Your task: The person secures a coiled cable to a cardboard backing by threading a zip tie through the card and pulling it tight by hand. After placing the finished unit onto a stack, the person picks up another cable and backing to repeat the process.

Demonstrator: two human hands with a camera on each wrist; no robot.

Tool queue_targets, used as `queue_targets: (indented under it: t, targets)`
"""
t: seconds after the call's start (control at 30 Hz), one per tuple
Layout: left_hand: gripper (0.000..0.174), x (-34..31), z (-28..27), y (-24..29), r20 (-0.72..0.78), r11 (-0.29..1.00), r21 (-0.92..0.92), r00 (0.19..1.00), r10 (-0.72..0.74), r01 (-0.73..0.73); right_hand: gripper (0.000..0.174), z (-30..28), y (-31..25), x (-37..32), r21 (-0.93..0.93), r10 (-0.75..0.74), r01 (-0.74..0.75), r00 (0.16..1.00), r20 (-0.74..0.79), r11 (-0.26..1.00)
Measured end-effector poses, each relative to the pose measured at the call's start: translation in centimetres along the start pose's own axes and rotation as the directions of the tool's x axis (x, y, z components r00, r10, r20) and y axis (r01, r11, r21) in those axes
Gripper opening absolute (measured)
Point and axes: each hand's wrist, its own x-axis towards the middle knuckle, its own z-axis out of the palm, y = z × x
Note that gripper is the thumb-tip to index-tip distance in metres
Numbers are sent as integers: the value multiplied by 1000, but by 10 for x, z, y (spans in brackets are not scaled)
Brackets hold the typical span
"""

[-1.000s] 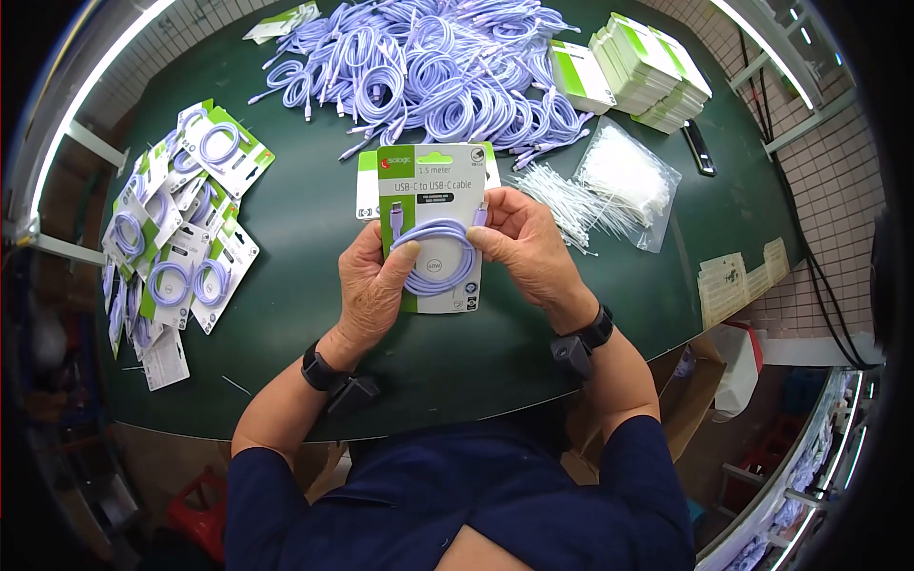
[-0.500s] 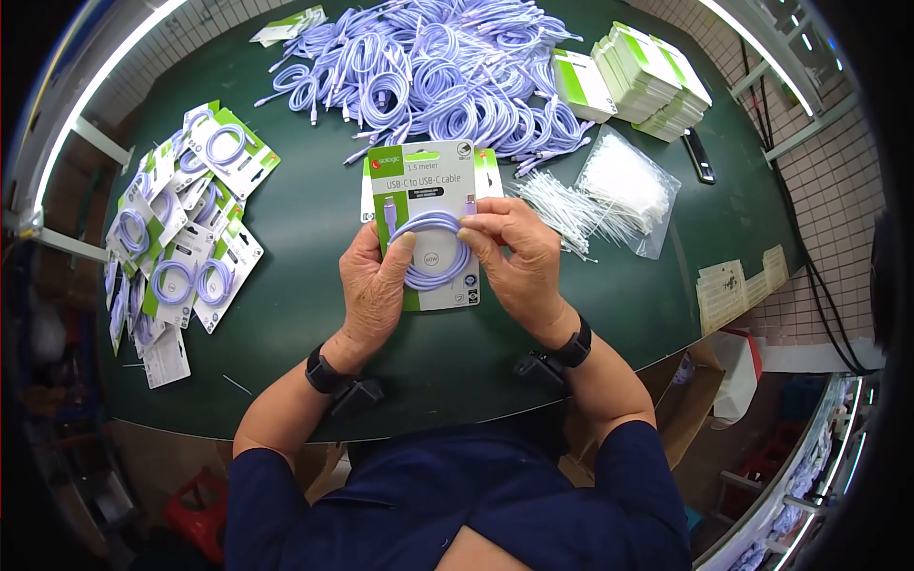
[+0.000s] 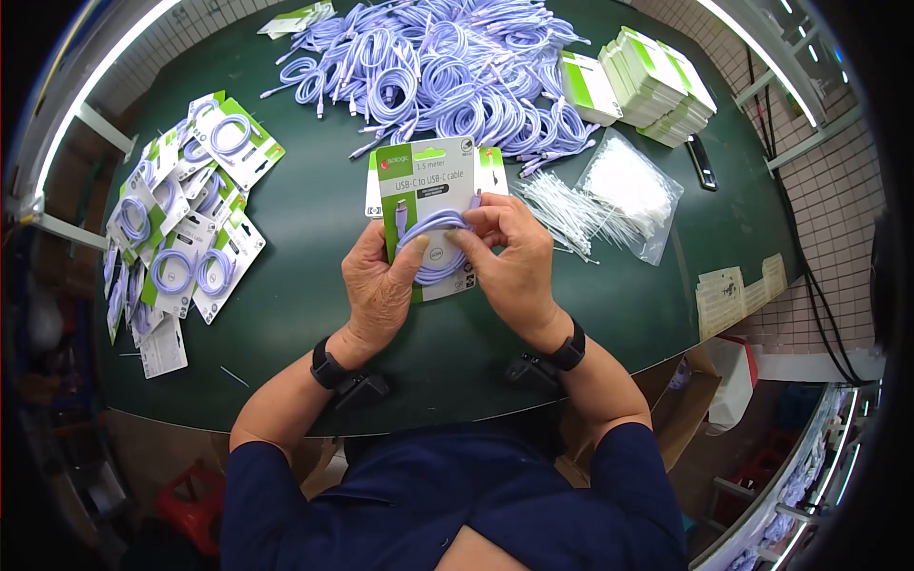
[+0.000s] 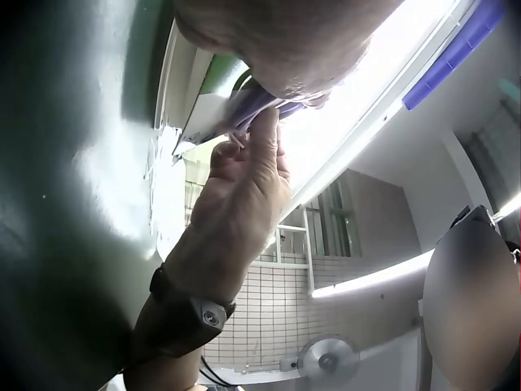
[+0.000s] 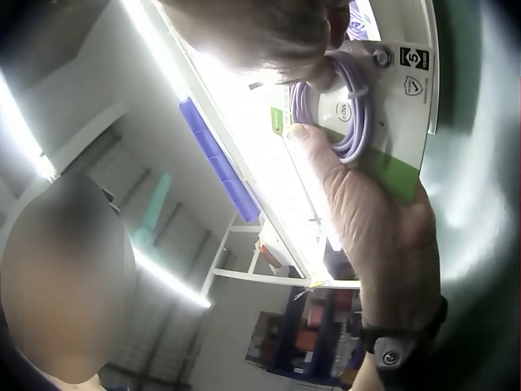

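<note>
A white-and-green packaging card (image 3: 455, 181), printed for a USB-C cable, stands tilted between both hands. On its front sits a coiled lavender cable (image 3: 436, 222), with one connector upright at the card's left side. My left hand (image 3: 379, 285) grips the card's left edge, thumb laid over the coil. At the coil's upper right, my right hand (image 3: 514, 266) pinches the cable between thumb and fingers. A white tie (image 5: 358, 93) shows around the strands in the right wrist view. Behind the held card, another card (image 3: 491, 171) lies on the table, mostly covered.
A large heap of lavender cables (image 3: 447, 67) fills the table's far side. Cards with cables mounted (image 3: 171, 269) are piled at left. Stacked cards (image 3: 657, 81), loose white cable ties (image 3: 566, 214), a bag of ties (image 3: 628, 181) and a black object (image 3: 702, 162) lie at right.
The right hand has shifted inward from the card's right edge onto the coil, its wrist turning. The card has tilted slightly, and the left hand keeps its hold.
</note>
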Motion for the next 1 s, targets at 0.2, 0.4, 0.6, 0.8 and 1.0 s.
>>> queue_targets:
  t: [0.2, 0.4, 0.6, 0.8, 1.0]
  targets:
    - [26, 0, 1, -4, 3, 999, -37, 999, -39, 39, 19, 7, 1, 0, 108, 223, -222, 975, -1, 969]
    - [27, 5, 1, -5, 0, 997, -36, 998, -66, 66, 24, 3, 17, -1, 79, 177, -180, 983, 42, 980]
    - [28, 10, -1, -5, 12, 994, -40, 995, -97, 97, 39, -2, 5, 4, 4, -41, 41, 999, -8, 999]
    - [26, 8, -1, 1, -3, 995, -30, 996, -93, 93, 45, 1, 10, 1, -77, -186, 188, 982, 23, 979]
    - [26, 5, -2, -1, 34, 996, 25, 996, -81, 80, 44, 4, 17, 2, 11, -241, 240, 970, 21, 971]
